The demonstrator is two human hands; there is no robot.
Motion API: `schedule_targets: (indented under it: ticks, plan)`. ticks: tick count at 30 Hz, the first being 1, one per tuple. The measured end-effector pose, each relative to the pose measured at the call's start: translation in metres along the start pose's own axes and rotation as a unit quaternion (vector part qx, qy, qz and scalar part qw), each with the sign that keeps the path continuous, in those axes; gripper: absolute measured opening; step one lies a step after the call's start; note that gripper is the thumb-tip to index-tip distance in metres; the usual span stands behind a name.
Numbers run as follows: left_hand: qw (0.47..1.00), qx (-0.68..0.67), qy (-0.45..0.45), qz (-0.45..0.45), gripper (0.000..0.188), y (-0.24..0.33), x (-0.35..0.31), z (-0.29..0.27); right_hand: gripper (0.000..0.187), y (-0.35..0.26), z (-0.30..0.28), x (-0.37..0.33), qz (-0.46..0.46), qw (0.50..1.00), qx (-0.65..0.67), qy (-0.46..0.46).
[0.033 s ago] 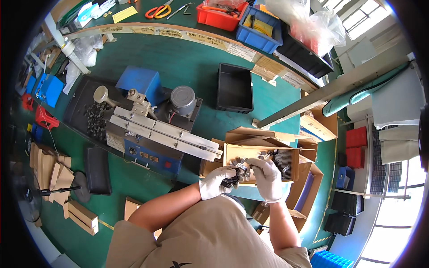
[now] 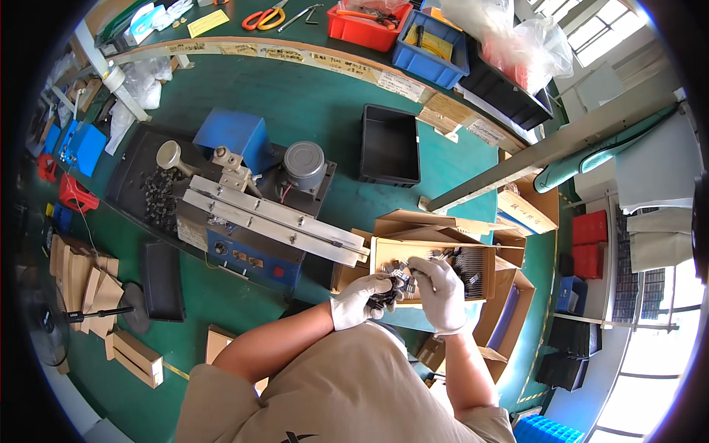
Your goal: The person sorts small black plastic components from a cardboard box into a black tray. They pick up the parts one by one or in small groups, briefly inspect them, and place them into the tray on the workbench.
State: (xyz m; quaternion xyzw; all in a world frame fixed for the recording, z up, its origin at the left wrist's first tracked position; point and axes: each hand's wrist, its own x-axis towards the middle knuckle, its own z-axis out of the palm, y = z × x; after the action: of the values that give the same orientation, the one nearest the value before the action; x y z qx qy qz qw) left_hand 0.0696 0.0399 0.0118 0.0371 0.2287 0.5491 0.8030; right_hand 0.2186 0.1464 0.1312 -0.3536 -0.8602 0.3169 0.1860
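My left hand (image 2: pixel 357 303), in a white glove, is closed around a clump of small black parts with silvery metal legs (image 2: pixel 382 298). Close beside it on the right, my gloved right hand (image 2: pixel 443 295) has its fingers bent and pinched at the edge of the same clump, on one of these small parts as far as I can see; its fingertips partly hide what they hold. Both hands are over the near side of an open cardboard box (image 2: pixel 378 255). Inside that box, at the right, similar dark parts (image 2: pixel 468 267) stand in neat rows.
Left of the box stands a blue machine (image 2: pixel 251 258) with a long metal rail (image 2: pixel 273 221) ending near the box. Loose dark parts (image 2: pixel 159 198) lie in its tray. A black bin (image 2: pixel 390 148) sits behind. More cartons (image 2: pixel 502 317) stand at right; a slanted post (image 2: pixel 487 181) crosses there.
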Motion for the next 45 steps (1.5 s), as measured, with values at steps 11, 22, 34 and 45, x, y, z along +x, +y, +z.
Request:
schedule_targets:
  ticks: [11, 22, 34, 45]
  plan:
    - [0.989, 0.137, 0.046, 0.019, 0.023, 0.008, -0.014, 0.006, 0.032, -0.023, 0.045, 0.045, -0.163, 0.983, -0.048, -0.075]
    - [0.999, 0.003, 0.030, -0.023, 0.031, 0.003, -0.008, -0.003, 0.025, -0.011, 0.004, 0.017, 0.073, 0.994, 0.018, -0.083]
    - [0.998, 0.000, -0.048, -0.029, 0.035, -0.005, -0.005, -0.012, 0.015, 0.015, 0.014, -0.003, 0.044, 0.984, 0.078, -0.152]
    - [0.995, -0.076, -0.063, -0.012, 0.040, -0.009, -0.002, -0.016, 0.007, 0.012, 0.015, -0.015, 0.052, 0.998, 0.026, -0.017]
